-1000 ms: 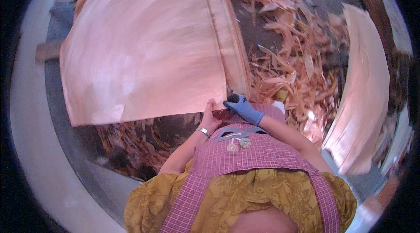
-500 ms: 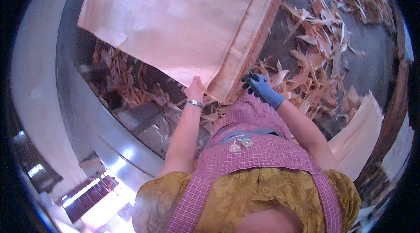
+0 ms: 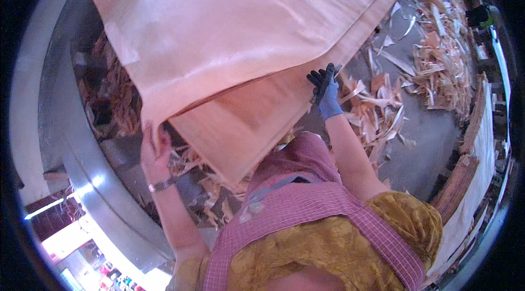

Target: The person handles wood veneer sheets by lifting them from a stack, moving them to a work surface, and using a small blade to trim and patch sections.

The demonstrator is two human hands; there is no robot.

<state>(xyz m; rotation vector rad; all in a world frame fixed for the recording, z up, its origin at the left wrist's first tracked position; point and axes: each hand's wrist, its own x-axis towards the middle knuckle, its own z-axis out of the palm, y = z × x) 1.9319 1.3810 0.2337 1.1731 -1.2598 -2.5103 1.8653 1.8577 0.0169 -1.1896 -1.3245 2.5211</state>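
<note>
A large, thin, pale wood veneer sheet [image 3: 219, 23] spreads across the upper middle, its near edge lifted and curling. My bare left hand [image 3: 156, 151], with a metal band at the wrist, pinches the sheet's near left corner. Beneath the raised edge lies a stack of more veneer sheets [image 3: 246, 121], its near corner pointing towards my apron. My right hand [image 3: 328, 91], in a blue glove with dark fingers, is over the stack's right edge. A narrow greyish thing shows beside its fingers; its kind is too small to make out.
Torn veneer scraps [image 3: 377, 110] litter the dark floor to the right, with a larger scrap heap [image 3: 440, 61] beyond. More scraps [image 3: 117, 91] lie on the left, next to a curved metal surface [image 3: 104, 192]. Stacked veneer [image 3: 456, 187] stands at the right edge.
My left hand has moved left with the top sheet's corner, folding the sheet back and exposing the sheets below. My right hand has moved up and forward along the stack's edge.
</note>
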